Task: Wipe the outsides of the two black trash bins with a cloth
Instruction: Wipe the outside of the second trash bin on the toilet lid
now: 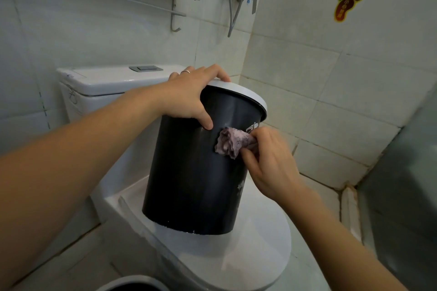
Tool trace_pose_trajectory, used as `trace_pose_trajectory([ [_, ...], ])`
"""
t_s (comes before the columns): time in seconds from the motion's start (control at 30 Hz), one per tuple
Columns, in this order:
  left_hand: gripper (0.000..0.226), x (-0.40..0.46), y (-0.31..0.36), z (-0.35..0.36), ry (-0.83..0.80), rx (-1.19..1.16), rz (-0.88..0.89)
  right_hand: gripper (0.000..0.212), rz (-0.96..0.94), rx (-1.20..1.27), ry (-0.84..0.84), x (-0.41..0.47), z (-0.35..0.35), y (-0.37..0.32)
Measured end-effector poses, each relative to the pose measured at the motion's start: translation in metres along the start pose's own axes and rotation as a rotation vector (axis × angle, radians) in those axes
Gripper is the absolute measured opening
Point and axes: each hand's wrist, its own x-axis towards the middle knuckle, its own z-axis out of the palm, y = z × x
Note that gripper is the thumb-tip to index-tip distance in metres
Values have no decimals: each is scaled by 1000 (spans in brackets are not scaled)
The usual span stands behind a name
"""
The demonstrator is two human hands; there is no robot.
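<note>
Left hand (pixel 189 94): clamped over the white lid rim, thumb down the wall; steadies the bin.
Round black plastic trash bin with white lid (pixel 189 184): tilted, base resting on the closed white toilet seat lid (pixel 260 255). Judged mid-wipe, upper wall.
Crumpled mauve cloth (pixel 230 143): pressed to the bin's side just below the rim.
Right hand (pixel 272 160): pinches the cloth.
Second bin, white-rimmed (pixel 132 282): bottom edge, only partly seen.
Method advised: hold the rim firmly, work downward in overlapping strokes, turn the bin to reach the hidden side.
</note>
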Motion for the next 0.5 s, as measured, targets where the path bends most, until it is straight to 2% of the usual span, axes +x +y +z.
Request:
trace_pose_trajectory([
  [0.07,88,-1,1,0,-1,3,5,20,69,108,-23,-1,2,-3],
  [0.13,88,-2,3,0,-2,4,7,34,56,140,5,-3,3,-6],
  [0.3,87,-2,6,0,-8,-2,4,25,109,211,68,-5,13,-10],
  [0.5,86,0,8,2,-3,30,0,36,143,233,171,-8,19,-12],
])
